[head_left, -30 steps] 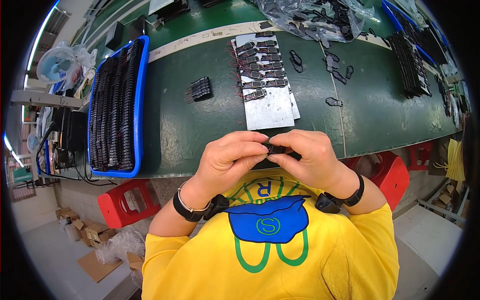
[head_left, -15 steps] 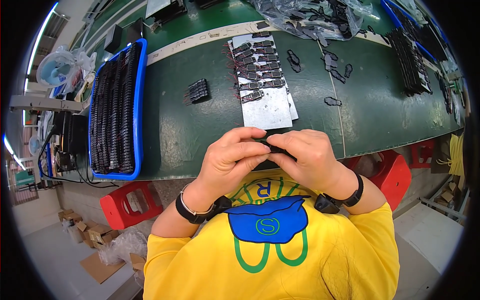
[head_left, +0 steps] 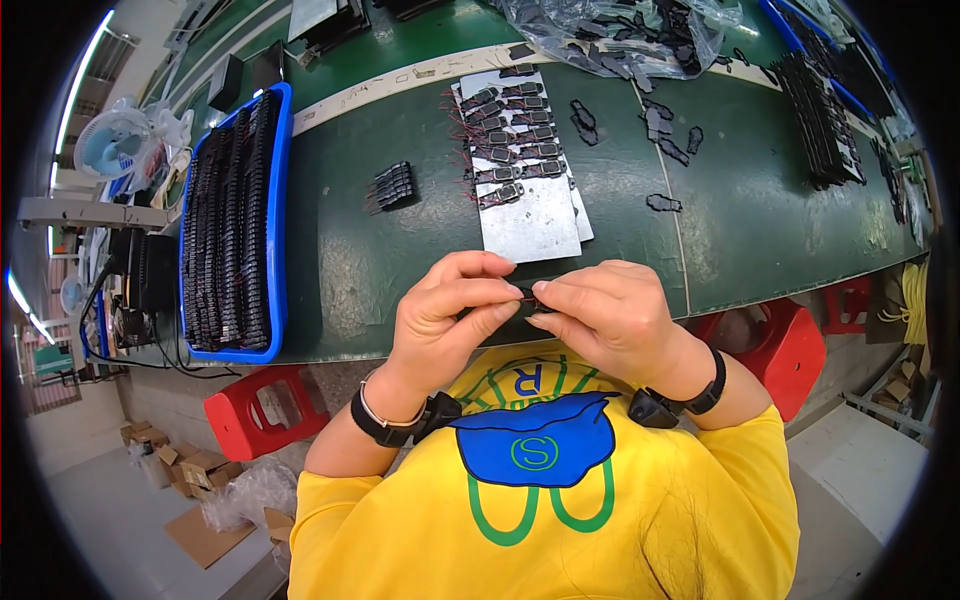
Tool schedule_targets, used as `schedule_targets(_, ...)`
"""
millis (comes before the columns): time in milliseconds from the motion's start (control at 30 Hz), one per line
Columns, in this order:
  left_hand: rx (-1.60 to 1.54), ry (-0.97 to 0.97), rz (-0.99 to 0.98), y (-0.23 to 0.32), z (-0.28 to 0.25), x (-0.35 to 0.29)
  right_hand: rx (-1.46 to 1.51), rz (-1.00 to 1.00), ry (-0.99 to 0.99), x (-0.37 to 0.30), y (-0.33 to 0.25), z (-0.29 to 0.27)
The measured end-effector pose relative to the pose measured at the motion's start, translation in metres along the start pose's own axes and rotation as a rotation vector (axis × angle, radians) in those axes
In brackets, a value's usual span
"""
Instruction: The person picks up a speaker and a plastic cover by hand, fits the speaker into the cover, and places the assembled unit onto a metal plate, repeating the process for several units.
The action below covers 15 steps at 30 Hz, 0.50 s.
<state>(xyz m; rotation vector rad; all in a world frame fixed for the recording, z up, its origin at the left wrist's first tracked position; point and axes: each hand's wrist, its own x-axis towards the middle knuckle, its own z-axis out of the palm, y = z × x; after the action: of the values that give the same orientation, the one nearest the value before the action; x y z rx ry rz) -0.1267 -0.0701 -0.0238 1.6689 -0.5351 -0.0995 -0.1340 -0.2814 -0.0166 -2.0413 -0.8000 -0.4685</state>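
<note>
At table edge (head_left: pixel 338 352): left hand (head_left: pixel 445 312), right hand (head_left: pixel 612 312), nearly closed, pinching dark part (head_left: pixel 530 302).

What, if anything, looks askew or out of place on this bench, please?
The metal plate looks askew: what looks like another plate juts out from beneath its right edge instead of lining up. Loose dark flat pieces also lie scattered to its right, outside the clear plastic bag.

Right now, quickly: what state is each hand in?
Left hand: closed, pinching a small black part, mostly hidden.
Right hand: closed, holding the same small black part.
</note>
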Motion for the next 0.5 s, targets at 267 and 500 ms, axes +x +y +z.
schedule_targets(267,-0.447,0.085,-0.408,0.000,0.004,-0.006,-0.112,-0.124,0.009,0.000,0.000,-0.001)
schedule_targets(500,-0.381,0.049,-0.518,0.010,0.006,-0.001,-0.178,-0.171,0.003,-0.001,0.002,0.001)
